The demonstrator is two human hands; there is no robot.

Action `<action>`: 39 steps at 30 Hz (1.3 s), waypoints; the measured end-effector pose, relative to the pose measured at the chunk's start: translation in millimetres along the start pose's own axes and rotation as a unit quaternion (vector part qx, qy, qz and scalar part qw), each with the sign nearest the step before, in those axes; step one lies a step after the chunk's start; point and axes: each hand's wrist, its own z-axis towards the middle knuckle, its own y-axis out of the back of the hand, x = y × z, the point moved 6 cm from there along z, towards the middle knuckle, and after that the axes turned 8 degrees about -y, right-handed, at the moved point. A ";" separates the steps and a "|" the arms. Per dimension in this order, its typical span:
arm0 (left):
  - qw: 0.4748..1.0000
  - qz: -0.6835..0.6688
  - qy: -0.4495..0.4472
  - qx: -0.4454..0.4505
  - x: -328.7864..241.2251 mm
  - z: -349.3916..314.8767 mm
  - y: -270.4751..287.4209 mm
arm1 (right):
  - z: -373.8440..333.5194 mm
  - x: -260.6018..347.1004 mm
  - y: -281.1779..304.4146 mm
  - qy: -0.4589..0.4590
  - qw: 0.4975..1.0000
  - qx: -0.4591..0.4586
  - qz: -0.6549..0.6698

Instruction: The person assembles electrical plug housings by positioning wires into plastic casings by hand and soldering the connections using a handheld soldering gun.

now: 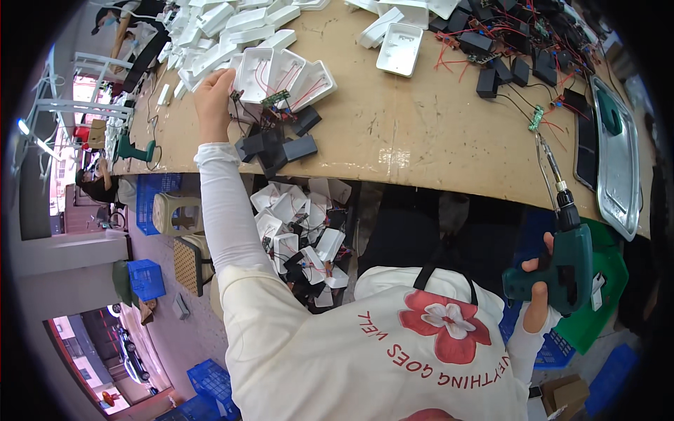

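Observation:
My left hand point(213, 102) is closed at the left edge of a fanned row of white plastic cases point(257, 70); its fingertips are partly hidden. Red wires lie inside these cases. Just in front of them are a small green circuit board point(275, 98) and several black box-shaped parts point(300, 147) on dark leads. In my right hand point(538, 295) is a dark green soldering gun point(570, 263), with fingers wrapped round its grip. Its long metal tip points away from me, close to another green circuit board point(536, 118) with red and black wires; whether they touch I cannot tell.
White cases point(232, 24) pile up at the back left, wired black parts point(519, 42) at the back right. A metal tray point(618, 182) lies on the table's right edge. Below the table's front edge sit wired cases point(309, 238). Another green tool point(135, 149) lies far left; people are beyond.

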 end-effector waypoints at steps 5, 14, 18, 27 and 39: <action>0.946 0.244 -0.194 -0.086 -61.9 0.7 -14.4 | 8.8 -7.8 7.2 -0.001 0.999 0.035 0.041; 0.858 0.405 -0.254 0.188 -95.0 -70.3 -236.9 | 14.1 -5.9 7.1 0.015 0.998 0.043 0.032; 0.897 0.365 -0.201 0.146 -82.6 -77.1 -253.3 | 12.1 -11.3 16.9 0.040 0.998 0.050 0.019; 0.862 0.132 -0.428 0.238 -152.5 -153.3 -254.3 | 13.4 -13.9 16.5 -0.017 0.998 0.007 0.067; 0.848 0.016 -0.438 0.299 -153.6 -184.7 -275.1 | 9.5 -13.9 21.5 -0.049 0.997 -0.009 0.061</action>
